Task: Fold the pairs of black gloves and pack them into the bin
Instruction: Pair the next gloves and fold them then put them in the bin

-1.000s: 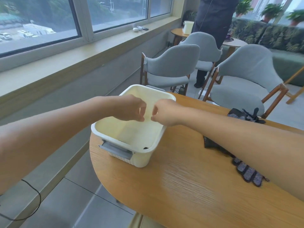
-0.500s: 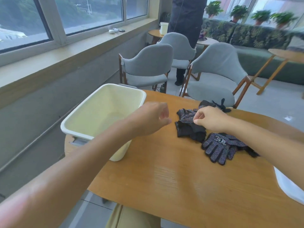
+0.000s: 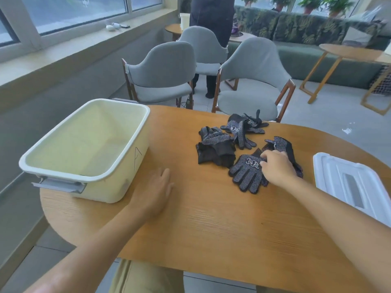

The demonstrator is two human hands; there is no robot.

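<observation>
Black knit gloves with white grip dots lie scattered on the wooden table (image 3: 211, 229), and I place everything else by the cream bin (image 3: 84, 149). The bin sits at the table's left end, its grey latch (image 3: 61, 185) facing me and a letter A marked on its near right wall; I can see nothing lying on the part of its floor that shows. My left hand (image 3: 154, 191) rests flat on the wood just right of the bin's near corner, fingers straight and relaxed, gripping nothing. Further right of the bin, my right hand (image 3: 277, 168) reaches down onto the nearest glove (image 3: 247, 176), fingertips curled and pinching it at its cuff end beside the printed label; the glove's fingers point toward me. Another glove (image 3: 281, 144) lies partly under that hand, on its far side. Between this pair and the bin is a crumpled glove bundle (image 3: 213, 149) with its plain black cuff part turned up. Beyond it, toward the table's far edge, is one more heap of gloves (image 3: 243, 127). A white lid (image 3: 355, 185) lies at the table's right end, well apart from the bin. Past the far edge stand grey chairs (image 3: 160, 75), and a person in dark clothes (image 3: 211, 22) stands behind them
</observation>
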